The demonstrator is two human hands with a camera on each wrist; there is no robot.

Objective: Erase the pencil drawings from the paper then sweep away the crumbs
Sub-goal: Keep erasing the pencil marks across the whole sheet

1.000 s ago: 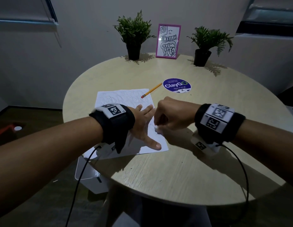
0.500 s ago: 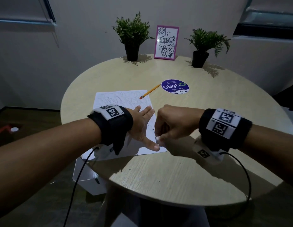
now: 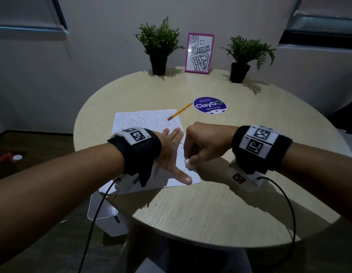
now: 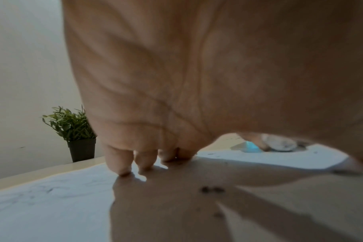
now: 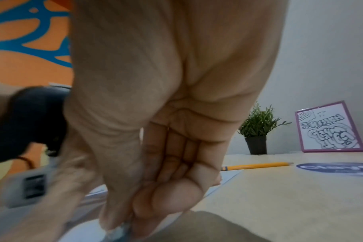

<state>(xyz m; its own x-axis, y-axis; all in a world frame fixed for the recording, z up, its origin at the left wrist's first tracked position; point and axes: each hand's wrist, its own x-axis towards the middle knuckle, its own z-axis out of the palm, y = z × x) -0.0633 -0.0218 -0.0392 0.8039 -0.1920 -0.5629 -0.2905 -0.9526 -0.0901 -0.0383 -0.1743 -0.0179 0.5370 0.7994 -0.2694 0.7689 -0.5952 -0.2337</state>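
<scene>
At the near right corner of the paper (image 3: 151,123), the right hand (image 3: 206,143) pinches a small white eraser (image 3: 188,163) against the sheet, while the left hand (image 3: 171,152) lies flat with straight fingers, pinning the page down. Erasing looks partway done: faint pencil drawings still cover the far half, and dark crumbs (image 3: 180,149) are scattered between the hands and on the bare wood nearer the edge, so sweeping has not begun. Beyond the sheet, a yellow pencil (image 3: 180,111) rests with its rubber end on the page, beside a round blue sticker (image 3: 210,105). Farther back on the round wooden table (image 3: 269,119) stand two potted plants (image 3: 158,43) and a pink picture frame (image 3: 199,53) against a pale wall.
</scene>
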